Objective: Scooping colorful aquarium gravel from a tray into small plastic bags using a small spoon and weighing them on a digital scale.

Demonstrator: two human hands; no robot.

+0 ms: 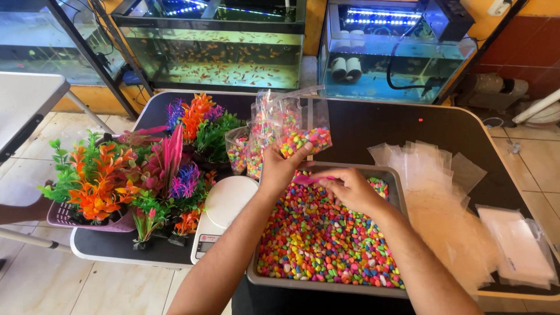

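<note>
- Nearest cam: grey tray (399,192) full of multicolour gravel pebbles (326,245), sitting on dark surface (373,125), front edge close to the person.
- Left hand (280,169) over tray's far-left corner, clenched on lower part of a clear plastic bag (300,125); bag held upright, mouth open at top, bottom part filled w/ coloured pebbles.
- Right hand (350,189) just right of left hand, above the pebbles, fingers pinched on a small pink scoop (309,179); scoop tip points toward left hand, just below the bag.
- More filled pebble bags (248,149) stand behind/left of held bag, touching each other, beside the plants.
- White kitchen scale (224,210) just left of tray, round platter on top, display at front edge.
- Artificial aquarium plants (146,169), orange/pink/purple/green, crowd left part of surface; some sit in a pink-lilac basket (64,217) at left edge.
- Stack of empty clear bags (431,169) fanned out right of tray; a flatter packet of bags (516,245) further right near surface edge.
- Fish tanks (221,52) at back, left one w/ many small orange fish, right one lit blue.
- Tiled floor (76,283) lower left.
</note>
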